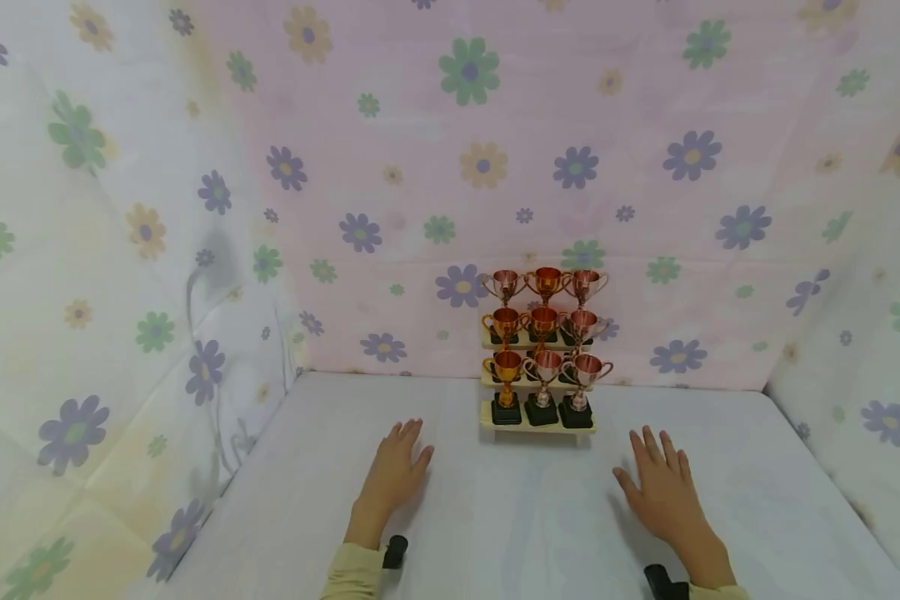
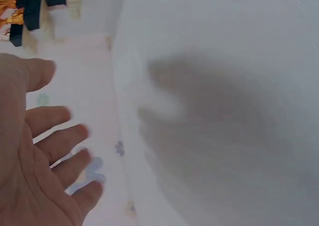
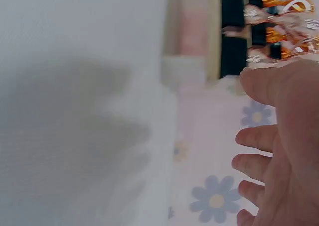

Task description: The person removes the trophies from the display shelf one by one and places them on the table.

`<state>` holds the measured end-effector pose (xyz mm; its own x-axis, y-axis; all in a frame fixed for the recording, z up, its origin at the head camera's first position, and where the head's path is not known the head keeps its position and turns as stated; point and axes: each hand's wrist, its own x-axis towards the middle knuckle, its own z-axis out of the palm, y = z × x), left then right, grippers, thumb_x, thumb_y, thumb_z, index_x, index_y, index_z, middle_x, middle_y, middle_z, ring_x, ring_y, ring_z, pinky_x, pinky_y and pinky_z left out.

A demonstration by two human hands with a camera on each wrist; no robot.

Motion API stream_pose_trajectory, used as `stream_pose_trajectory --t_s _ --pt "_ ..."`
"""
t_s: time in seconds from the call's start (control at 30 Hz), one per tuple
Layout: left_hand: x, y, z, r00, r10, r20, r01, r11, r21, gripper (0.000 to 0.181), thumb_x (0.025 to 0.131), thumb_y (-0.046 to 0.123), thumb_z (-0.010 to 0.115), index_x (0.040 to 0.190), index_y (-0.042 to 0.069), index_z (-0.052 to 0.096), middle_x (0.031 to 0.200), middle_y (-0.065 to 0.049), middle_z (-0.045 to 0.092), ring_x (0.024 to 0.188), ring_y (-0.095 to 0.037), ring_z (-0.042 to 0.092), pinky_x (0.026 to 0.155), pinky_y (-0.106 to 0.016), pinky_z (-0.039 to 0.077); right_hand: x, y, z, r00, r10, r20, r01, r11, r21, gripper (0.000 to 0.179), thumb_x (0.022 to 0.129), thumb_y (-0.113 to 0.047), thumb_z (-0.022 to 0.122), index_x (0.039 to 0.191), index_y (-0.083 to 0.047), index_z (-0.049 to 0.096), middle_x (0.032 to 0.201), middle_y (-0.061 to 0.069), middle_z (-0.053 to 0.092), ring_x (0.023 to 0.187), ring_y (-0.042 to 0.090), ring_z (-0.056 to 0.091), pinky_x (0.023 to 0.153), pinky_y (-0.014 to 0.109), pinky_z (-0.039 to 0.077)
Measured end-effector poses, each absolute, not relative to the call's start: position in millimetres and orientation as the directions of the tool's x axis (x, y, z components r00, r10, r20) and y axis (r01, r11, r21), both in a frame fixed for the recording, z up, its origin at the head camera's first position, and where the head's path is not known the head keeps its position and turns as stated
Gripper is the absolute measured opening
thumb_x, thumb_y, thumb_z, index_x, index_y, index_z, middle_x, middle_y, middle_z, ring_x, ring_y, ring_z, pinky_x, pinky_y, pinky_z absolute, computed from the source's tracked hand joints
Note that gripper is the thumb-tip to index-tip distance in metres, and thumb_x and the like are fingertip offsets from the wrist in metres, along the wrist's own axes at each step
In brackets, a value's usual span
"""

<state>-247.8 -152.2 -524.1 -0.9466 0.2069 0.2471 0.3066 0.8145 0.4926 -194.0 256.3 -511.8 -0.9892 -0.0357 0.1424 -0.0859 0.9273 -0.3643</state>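
Note:
A small three-step wooden rack holds trophy cups in rows of three, each on a black base. The front row has a gold trophy cup at the left and pinkish cups in the middle and at the right. Gold and pinkish cups mix in the two rows behind, their bases partly hidden. To the rack's left, my left hand hovers above the table with fingers extended, holding nothing. My right hand hovers on the other side, fingers spread and apart from the rack.
A white-covered table lies under both hands. Flower-patterned cloth hangs behind it and along both sides. The rack stands near the table's back edge. A dark wrist device sits at the left cuff, another at the right.

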Motion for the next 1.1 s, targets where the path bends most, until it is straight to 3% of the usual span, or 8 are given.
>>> stream_pose_trajectory --t_s 0.2,0.4,0.53,0.7,0.87,0.97,1.1 --pt "-250.1 -139.9 -520.1 -0.955 0.258 0.146 0.281 0.632 0.722 0.046 0.105 0.027 0.054 0.134 -0.009 0.058 0.121 -0.025 0.068 0.111 -0.04 0.066 0.093 -0.052 0.057 -186.1 248.2 -490.5 -0.941 -0.005 0.339 -0.202 0.811 -0.549 0.06 0.097 -0.013 0.065 0.146 0.012 0.04 0.148 0.038 0.041 0.137 0.058 0.031 0.108 0.076 0.03" --pt "-259.5 -117.6 -522.9 -0.951 0.284 0.126 0.253 0.472 0.844 0.039 0.104 0.021 0.057 0.125 -0.011 0.063 0.103 -0.02 0.073 0.088 -0.028 0.072 0.074 -0.035 0.062 -201.7 241.0 -479.8 -0.878 0.057 0.474 -0.315 0.678 -0.665 0.061 0.095 -0.005 0.066 0.147 0.01 0.038 0.144 0.034 0.045 0.131 0.051 0.041 0.104 0.074 0.035" --pt "-268.8 -106.6 -525.5 -0.961 0.264 0.076 0.163 0.324 0.932 0.034 0.103 0.012 0.056 0.124 -0.014 0.062 0.103 -0.026 0.072 0.087 -0.03 0.072 0.075 -0.037 0.064 -222.1 238.6 -471.6 -0.861 0.077 0.503 -0.352 0.624 -0.698 0.064 0.094 -0.003 0.067 0.149 0.006 0.036 0.145 0.03 0.045 0.13 0.047 0.042 0.107 0.071 0.036" --pt "-275.2 -92.3 -527.8 -0.984 0.176 -0.018 0.01 0.16 0.987 0.032 0.103 0.005 0.054 0.124 -0.02 0.058 0.108 -0.032 0.068 0.092 -0.031 0.07 0.086 -0.046 0.063 -247.3 236.1 -465.1 -0.855 0.079 0.513 -0.383 0.571 -0.726 0.069 0.093 -0.003 0.07 0.151 0.004 0.035 0.148 0.029 0.042 0.13 0.045 0.043 0.109 0.07 0.036" --pt "-285.0 -75.8 -534.0 -0.986 0.115 -0.119 -0.113 0.059 0.992 0.033 0.105 0.008 0.053 0.124 -0.018 0.059 0.108 -0.029 0.068 0.089 -0.022 0.07 0.086 -0.039 0.063 -270.3 233.1 -465.6 -0.857 0.093 0.507 -0.406 0.485 -0.775 0.07 0.094 -0.004 0.07 0.153 0.001 0.033 0.151 0.027 0.038 0.133 0.043 0.042 0.112 0.067 0.035" --pt "-294.3 -71.5 -542.0 -0.981 0.084 -0.173 -0.175 -0.02 0.984 0.034 0.105 0.012 0.054 0.124 -0.016 0.061 0.108 -0.024 0.07 0.088 -0.016 0.07 0.083 -0.033 0.063 -278.4 228.2 -463.6 -0.866 0.088 0.492 -0.414 0.423 -0.806 0.067 0.095 -0.003 0.07 0.153 0.001 0.035 0.148 0.025 0.041 0.128 0.034 0.046 0.113 0.057 0.041" --pt "-298.5 -68.8 -544.1 -0.976 0.05 -0.211 -0.217 -0.17 0.961 0.036 0.103 0.012 0.057 0.125 -0.016 0.06 0.103 -0.016 0.071 0.087 -0.014 0.069 0.083 -0.029 0.063 -280.0 223.5 -453.9 -0.877 0.061 0.476 -0.429 0.346 -0.834 0.063 0.093 0.0 0.071 0.148 0.006 0.04 0.139 0.028 0.049 0.113 0.013 0.053 0.104 0.026 0.052"
